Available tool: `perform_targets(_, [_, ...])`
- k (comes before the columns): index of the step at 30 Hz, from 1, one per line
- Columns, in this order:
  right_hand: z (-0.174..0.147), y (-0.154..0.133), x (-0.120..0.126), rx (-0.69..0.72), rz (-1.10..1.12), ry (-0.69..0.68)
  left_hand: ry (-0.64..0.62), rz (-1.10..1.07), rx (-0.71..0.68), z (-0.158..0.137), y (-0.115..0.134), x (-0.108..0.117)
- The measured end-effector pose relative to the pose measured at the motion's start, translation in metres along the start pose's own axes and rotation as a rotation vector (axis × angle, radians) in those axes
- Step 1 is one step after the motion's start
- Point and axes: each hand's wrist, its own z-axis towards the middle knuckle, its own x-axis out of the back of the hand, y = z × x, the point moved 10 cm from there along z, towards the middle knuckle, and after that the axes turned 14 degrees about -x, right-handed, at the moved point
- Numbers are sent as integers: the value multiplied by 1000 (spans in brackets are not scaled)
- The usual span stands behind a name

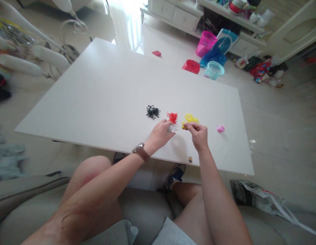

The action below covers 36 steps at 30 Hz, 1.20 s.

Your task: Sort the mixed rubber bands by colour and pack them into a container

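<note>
My left hand (160, 134), below a wristwatch, is closed around a small clear plastic container (173, 128) just above the white table (109, 88). Right behind the container lies a pile of red rubber bands (172, 117). The fingertips of my right hand (200, 136) are pinched together at the near edge of a pile of yellow rubber bands (191, 118), apparently with some yellow bands between them. Farther left sits a pile of black rubber bands (153, 112). To the right of my right hand is a small round pink object (220, 129).
A small yellow-and-blue figure (190, 159) is at the table's near edge. Beyond the table, a pink basket (206, 43), a light blue basket (214, 70) and a red container (191, 66) stand on the floor. A bag (260, 197) lies on the sofa at right.
</note>
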Motion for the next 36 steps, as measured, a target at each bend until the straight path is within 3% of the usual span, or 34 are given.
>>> perform_targets(8, [-16, -10, -31, 128, -297, -162, -10, 54, -46, -2, 7, -4])
perform_targets(15, [-26, -19, -41, 248, -479, -153, 1, 74, -36, -7, 5, -3])
perform_targets(24, [-17, -9, -34, 123, -362, -112, -47, 118, -87, -4, 8, -7])
perform_targets(36, [-28, -36, -37, 269, -403, -132, 9, 47, -57, -2, 9, 0])
